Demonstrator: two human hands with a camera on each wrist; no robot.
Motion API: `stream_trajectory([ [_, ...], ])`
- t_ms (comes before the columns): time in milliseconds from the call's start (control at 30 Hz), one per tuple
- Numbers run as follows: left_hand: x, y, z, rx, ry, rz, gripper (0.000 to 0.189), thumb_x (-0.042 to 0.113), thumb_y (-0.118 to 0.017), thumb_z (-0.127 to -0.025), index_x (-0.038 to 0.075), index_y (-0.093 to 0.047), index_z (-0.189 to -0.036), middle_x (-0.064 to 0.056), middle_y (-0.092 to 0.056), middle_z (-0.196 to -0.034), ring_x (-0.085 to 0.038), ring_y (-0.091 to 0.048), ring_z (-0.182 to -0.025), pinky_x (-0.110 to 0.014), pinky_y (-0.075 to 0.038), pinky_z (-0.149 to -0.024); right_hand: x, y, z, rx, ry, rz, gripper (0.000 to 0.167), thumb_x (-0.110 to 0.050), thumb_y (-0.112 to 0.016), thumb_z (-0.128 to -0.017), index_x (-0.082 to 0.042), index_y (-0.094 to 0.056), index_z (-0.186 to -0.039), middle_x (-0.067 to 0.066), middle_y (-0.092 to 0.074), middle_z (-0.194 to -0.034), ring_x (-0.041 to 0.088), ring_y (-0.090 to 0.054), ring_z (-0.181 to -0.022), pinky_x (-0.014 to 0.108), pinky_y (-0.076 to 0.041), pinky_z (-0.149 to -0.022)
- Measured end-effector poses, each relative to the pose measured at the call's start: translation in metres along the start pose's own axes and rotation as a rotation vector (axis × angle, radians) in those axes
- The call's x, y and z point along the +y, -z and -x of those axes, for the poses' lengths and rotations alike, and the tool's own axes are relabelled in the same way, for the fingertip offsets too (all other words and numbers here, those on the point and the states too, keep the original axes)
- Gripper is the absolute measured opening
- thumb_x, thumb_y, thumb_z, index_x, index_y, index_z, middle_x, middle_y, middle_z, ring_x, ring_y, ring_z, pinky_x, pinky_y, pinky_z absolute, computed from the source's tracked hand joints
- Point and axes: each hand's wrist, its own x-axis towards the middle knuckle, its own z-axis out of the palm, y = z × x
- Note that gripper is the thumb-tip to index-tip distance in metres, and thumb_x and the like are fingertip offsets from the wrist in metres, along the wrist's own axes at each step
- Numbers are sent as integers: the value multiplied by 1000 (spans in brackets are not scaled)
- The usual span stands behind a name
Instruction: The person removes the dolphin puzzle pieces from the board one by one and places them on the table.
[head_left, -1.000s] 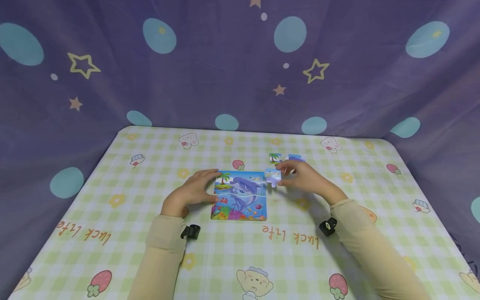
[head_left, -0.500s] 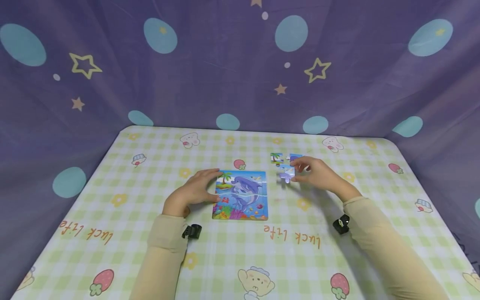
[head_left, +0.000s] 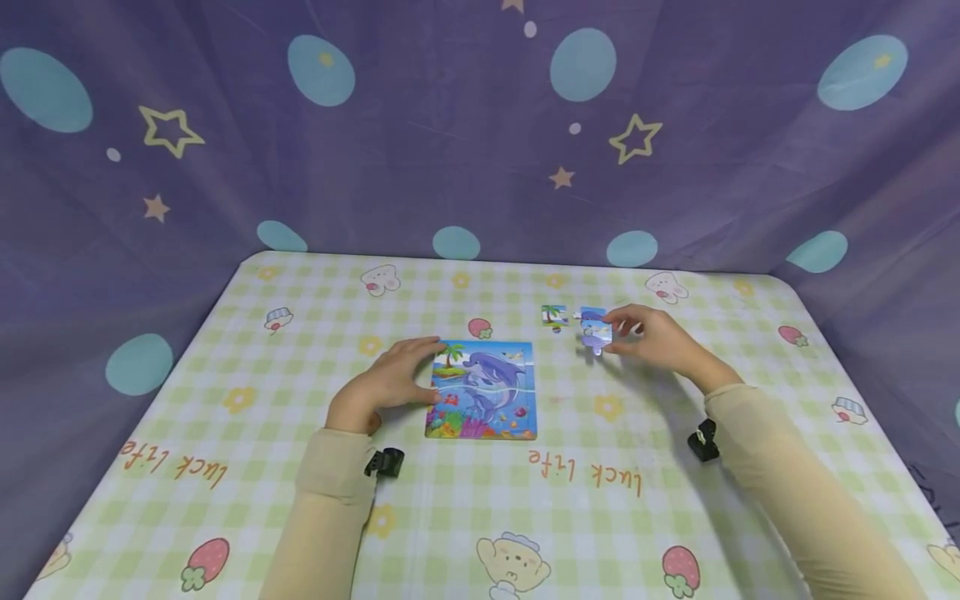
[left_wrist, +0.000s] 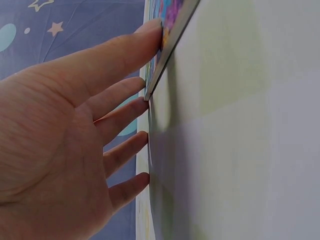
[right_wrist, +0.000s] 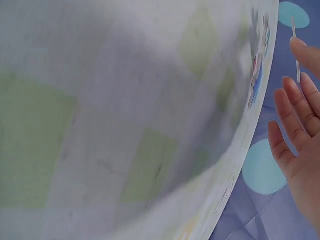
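Observation:
A square dolphin jigsaw puzzle [head_left: 483,400] lies on the table. My left hand [head_left: 388,385] rests at its left edge; in the left wrist view the thumb [left_wrist: 145,42] touches the puzzle's rim while the other fingers reach out fairly straight. My right hand [head_left: 651,340] pinches a puzzle piece [head_left: 597,337] by its right side, thumb against fingertips. From the right wrist view that piece [right_wrist: 298,65] appears edge-on as a thin strip, apart from the tabletop. Just behind it lies another blue piece [head_left: 592,313], partly covered. A palm-tree piece [head_left: 555,316] sits to the left of that one.
A green-and-white checked cloth [head_left: 465,517] printed with strawberries, flowers and lettering covers the table. Behind its far edge hangs a purple curtain [head_left: 450,167] with stars and blue ovals. Both wrists carry a small black camera [head_left: 386,462].
My right hand has carried the puzzle piece to the right, away from the puzzle's upper right corner, over toward the loose pieces. The left hand stays where it was.

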Motion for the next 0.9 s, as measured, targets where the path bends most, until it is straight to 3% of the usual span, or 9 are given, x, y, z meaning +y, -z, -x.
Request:
stream_trajectory([
  [900, 2, 1, 0, -10, 1, -2, 83, 26, -80, -84, 9, -38, -153, -14, -25, -161, -39, -16, -148, -58, -12, -118, 32, 26, -6, -9, -147, 103, 43, -11, -78, -85, 3, -63, -123, 18, -63, -106, 34, -61, -97, 47, -49, -83],
])
